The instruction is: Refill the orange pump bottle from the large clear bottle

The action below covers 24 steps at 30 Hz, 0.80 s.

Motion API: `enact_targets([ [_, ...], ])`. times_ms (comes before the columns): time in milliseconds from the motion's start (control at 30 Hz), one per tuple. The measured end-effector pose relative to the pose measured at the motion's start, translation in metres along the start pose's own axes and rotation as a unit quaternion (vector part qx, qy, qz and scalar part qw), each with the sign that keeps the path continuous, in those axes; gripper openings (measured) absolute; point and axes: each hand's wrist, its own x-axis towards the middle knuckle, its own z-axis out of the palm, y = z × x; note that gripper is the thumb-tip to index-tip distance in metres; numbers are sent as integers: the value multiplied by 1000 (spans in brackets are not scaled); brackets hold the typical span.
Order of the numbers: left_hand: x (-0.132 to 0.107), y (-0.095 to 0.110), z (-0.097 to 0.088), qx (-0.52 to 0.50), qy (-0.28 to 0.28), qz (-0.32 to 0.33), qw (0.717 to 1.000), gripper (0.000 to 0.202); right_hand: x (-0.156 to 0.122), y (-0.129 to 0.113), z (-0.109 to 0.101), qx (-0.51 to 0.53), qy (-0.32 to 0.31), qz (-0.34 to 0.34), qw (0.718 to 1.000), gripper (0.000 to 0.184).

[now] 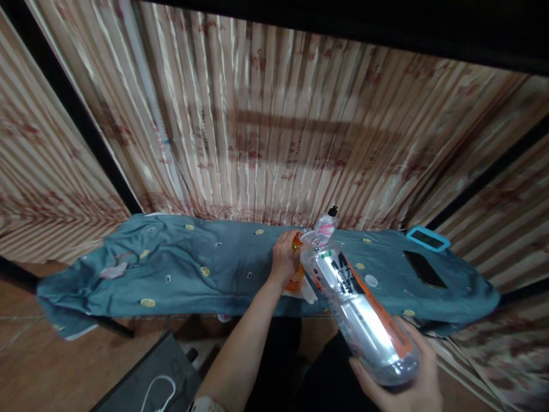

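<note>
On the surface (234, 252), a phone (424, 269) lies right of a bottle cap (371, 281), before a digital clock (428, 238); behind the large bottle (364, 309) is a smaller bottle (325, 228), then the curtain (266, 131).

Bare left hand (283, 257): fingers curled in a grip, set farther forward than the right. Bare left forearm (246, 335): slants back from that hand to a pale, patterned fabric sleeve (206, 405). Bare right hand (414, 377): nearer the body, thumb and fingers parted, clasping.

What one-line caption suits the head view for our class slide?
Right hand holds a bottle tilted toward an orange object in the left hand, over patterned cloth.
</note>
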Motion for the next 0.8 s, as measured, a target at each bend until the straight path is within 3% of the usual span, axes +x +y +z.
enact_targets([
  [300,2,0,2,20,-1,-14,1000,20,-2,-7,5,-4,16,34,999,96],
  [800,5,2,4,35,-9,-42,998,18,-9,16,18,26,43,-60,997,94],
])
